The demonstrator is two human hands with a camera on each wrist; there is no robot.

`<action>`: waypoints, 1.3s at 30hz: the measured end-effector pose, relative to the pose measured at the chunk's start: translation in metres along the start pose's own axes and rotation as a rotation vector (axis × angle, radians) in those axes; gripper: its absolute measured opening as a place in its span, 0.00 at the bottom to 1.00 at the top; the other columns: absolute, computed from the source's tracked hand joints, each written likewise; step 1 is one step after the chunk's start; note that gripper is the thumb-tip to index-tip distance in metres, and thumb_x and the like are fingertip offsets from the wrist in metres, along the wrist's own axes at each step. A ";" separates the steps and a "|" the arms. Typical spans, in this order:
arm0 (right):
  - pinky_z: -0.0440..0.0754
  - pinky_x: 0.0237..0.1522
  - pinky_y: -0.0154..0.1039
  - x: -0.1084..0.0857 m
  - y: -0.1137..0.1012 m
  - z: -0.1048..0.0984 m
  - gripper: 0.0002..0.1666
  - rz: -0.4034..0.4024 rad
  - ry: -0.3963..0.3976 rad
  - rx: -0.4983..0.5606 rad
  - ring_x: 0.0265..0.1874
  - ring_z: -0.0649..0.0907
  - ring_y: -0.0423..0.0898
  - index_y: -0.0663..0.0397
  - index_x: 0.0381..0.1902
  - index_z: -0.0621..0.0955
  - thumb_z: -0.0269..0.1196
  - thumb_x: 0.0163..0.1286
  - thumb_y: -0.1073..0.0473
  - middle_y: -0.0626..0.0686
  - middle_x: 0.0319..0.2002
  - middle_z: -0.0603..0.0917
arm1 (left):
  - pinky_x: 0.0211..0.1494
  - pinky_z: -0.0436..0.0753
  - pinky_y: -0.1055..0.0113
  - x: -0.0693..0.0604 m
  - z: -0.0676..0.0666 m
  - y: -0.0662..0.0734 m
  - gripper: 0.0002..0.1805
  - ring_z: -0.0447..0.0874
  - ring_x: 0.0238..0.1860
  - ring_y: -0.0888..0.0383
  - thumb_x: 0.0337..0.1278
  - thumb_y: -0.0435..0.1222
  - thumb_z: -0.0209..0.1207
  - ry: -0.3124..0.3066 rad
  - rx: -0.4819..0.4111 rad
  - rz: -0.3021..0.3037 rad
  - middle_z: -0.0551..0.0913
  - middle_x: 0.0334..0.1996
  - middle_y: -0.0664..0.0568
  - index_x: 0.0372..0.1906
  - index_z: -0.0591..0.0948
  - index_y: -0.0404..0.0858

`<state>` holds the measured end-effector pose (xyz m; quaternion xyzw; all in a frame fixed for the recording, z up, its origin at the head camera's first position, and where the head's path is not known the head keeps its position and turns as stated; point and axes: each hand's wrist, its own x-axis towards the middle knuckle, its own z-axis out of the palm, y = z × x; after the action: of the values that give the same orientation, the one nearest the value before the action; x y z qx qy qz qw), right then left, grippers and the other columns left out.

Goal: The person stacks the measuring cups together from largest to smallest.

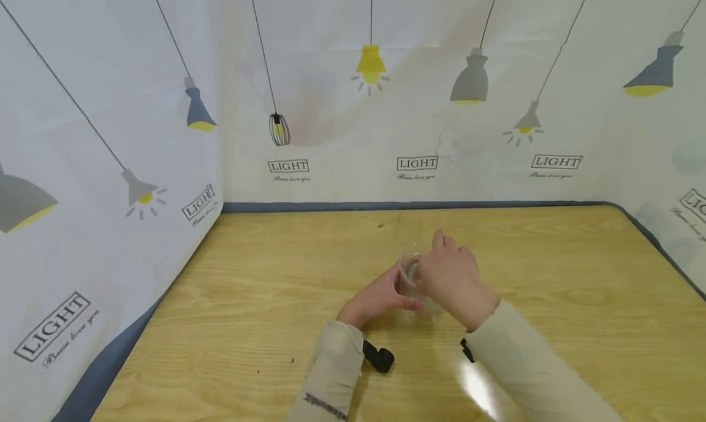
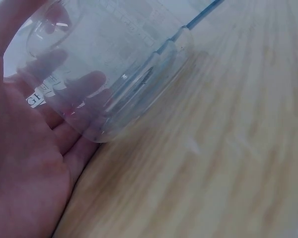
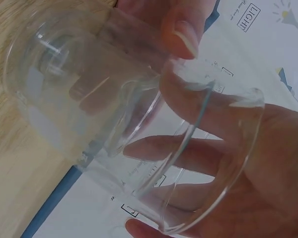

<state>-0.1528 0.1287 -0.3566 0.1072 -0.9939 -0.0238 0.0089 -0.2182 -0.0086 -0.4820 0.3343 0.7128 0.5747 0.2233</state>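
Observation:
Clear plastic cups (image 1: pixel 409 274), seemingly nested, tilt above the wooden table between both hands. Several ring edges show through the cup wall (image 2: pixel 114 29) in the left wrist view. My left hand (image 1: pixel 380 296) grips the outer cup from the left, its thumb across the near side and its fingers behind. The right hand (image 1: pixel 449 272) is over the mouth, with a digit at or inside the rim and other fingers raised. From the right wrist camera, the right hand (image 3: pixel 268 153) has its fingers around the rim end; whether some are inside is hard to tell.
The wooden table (image 1: pixel 248 287) runs back to a wall sheet (image 1: pixel 342 122) printed with lamps and lettering. A dark blue strip (image 1: pixel 309 207) edges its far side. Black wrist fittings (image 1: pixel 379 356) show under the cream sleeves (image 1: pixel 336 373).

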 end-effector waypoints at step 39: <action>0.70 0.45 0.58 0.002 -0.004 0.003 0.20 -0.020 0.048 -0.056 0.49 0.72 0.63 0.50 0.47 0.81 0.61 0.59 0.48 0.72 0.55 0.67 | 0.59 0.62 0.63 -0.006 -0.002 0.014 0.45 0.66 0.55 0.65 0.42 0.34 0.67 -0.007 -0.020 -0.032 0.65 0.58 0.65 0.64 0.56 0.61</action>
<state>-0.1539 0.1245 -0.3594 0.1174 -0.9912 -0.0490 0.0353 -0.2122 -0.0126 -0.4686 0.3227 0.7116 0.5769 0.2383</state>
